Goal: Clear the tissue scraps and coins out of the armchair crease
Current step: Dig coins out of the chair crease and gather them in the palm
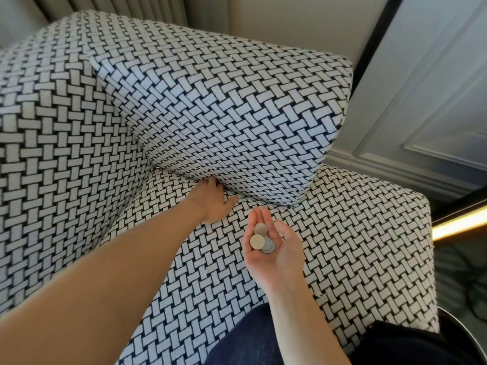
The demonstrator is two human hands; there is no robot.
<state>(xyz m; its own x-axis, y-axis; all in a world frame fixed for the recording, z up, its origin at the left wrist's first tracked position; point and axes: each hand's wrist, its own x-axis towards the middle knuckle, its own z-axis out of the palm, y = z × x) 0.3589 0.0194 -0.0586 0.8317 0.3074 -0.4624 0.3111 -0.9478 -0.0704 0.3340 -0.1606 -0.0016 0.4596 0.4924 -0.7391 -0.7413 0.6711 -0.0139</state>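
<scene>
The left hand was pushed into the armchair crease to feel for scraps. Its fingers were hidden under the cushion, so their grip could not be told. The right hand lay palm-up, fingers loosely cupped, likely serving as a tray for the coins.

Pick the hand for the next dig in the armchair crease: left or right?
Left. The left hand has its fingers tucked in the crease; the right hand lies palm up carrying coins, which it would likely spill.
</scene>
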